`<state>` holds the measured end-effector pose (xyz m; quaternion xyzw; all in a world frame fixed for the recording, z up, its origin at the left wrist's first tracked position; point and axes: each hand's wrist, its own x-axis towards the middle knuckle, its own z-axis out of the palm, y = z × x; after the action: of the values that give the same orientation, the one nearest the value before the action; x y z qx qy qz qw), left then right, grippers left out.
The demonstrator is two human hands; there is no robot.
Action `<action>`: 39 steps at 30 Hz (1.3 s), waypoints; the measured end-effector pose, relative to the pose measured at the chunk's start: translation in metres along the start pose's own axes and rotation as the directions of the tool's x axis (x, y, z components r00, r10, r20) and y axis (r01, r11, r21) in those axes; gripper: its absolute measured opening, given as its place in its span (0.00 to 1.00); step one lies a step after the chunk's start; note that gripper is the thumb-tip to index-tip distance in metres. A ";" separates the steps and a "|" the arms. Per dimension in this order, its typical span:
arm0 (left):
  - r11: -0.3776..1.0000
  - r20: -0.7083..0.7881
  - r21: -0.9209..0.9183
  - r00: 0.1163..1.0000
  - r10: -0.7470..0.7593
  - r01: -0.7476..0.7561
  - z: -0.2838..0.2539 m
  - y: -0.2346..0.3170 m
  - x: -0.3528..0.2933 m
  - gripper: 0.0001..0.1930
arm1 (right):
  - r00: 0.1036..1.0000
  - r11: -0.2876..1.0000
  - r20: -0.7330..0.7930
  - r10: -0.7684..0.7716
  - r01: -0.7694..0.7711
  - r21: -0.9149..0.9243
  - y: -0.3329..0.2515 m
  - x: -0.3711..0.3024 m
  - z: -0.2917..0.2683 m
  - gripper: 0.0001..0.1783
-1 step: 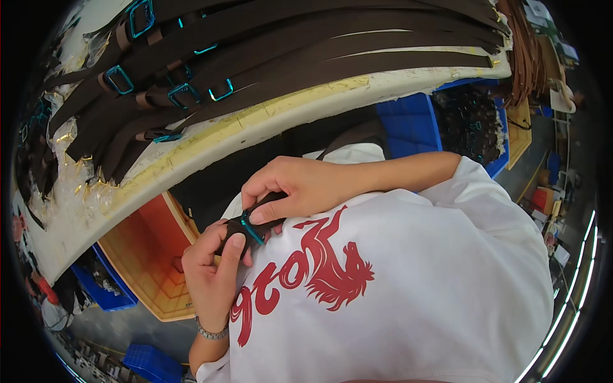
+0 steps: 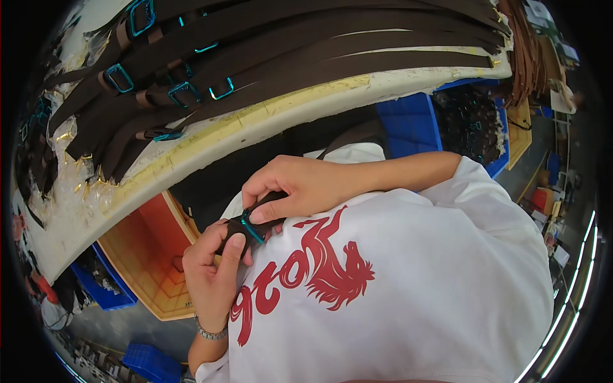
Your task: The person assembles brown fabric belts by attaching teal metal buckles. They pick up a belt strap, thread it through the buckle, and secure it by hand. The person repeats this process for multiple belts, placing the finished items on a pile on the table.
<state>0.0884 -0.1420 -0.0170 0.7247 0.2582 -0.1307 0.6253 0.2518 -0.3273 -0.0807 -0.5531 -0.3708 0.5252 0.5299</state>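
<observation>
Close against my white shirt, both hands grip a dark brown belt (image 2: 231,226) by its buckle end. Its shiny teal buckle (image 2: 254,233) lies between my fingers. My left hand (image 2: 214,252), below and to the left of the buckle, is closed on the strap with the thumb on top. From the right, my right hand (image 2: 284,188) reaches over and pinches the belt at the buckle, thumb and forefinger pressed near the frame. The rest of this belt is hidden by my hands and shirt.
Several dark brown belts (image 2: 306,54) with teal buckles lie across the worn white table (image 2: 249,127) ahead. An orange-yellow crate (image 2: 137,268) stands below left, and a blue crate (image 2: 408,124) beyond my right arm. Brown straps (image 2: 520,51) hang at the table's right end.
</observation>
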 end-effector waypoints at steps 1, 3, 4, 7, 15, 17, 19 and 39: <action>0.999 0.039 0.040 0.999 0.029 -0.031 -0.001 0.000 0.000 0.08 | 1.000 1.000 -0.001 0.011 -0.011 -0.014 -0.003 -0.001 0.001 0.10; 0.989 0.122 0.115 0.989 0.082 -0.096 -0.005 -0.001 0.000 0.07 | 1.000 1.000 0.014 0.007 -0.006 -0.029 -0.003 -0.001 0.003 0.10; 0.966 0.186 0.177 0.970 0.157 -0.190 -0.007 -0.002 0.002 0.06 | 1.000 1.000 0.029 -0.008 0.009 -0.028 -0.001 -0.002 0.004 0.10; 0.860 0.364 0.306 0.885 0.290 -0.408 -0.017 -0.002 0.011 0.05 | 0.997 0.998 0.080 0.004 0.001 -0.055 0.004 0.002 0.007 0.10; 0.999 0.113 -0.038 0.994 0.006 -0.001 -0.015 -0.003 0.040 0.06 | 0.972 0.976 -0.225 -0.067 0.111 0.190 0.007 -0.002 0.009 0.18; 0.997 0.083 -0.068 0.996 0.039 -0.033 -0.013 -0.008 0.031 0.06 | 0.940 0.970 -0.239 -0.242 0.242 -0.027 0.016 -0.007 0.017 0.29; 0.956 0.225 -0.160 0.952 -0.209 0.248 -0.039 -0.021 0.017 0.02 | 0.925 0.937 -0.150 -0.348 0.338 -0.091 0.017 0.013 0.016 0.31; 0.972 0.220 0.155 0.966 0.137 -0.174 -0.020 -0.014 0.058 0.09 | 0.807 0.867 -0.319 -0.498 0.456 -0.199 0.034 0.008 0.013 0.31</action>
<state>0.1266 -0.1092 -0.0549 0.7767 0.1211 -0.1781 0.5918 0.2355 -0.3227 -0.1138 -0.5575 -0.4235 0.2429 0.6715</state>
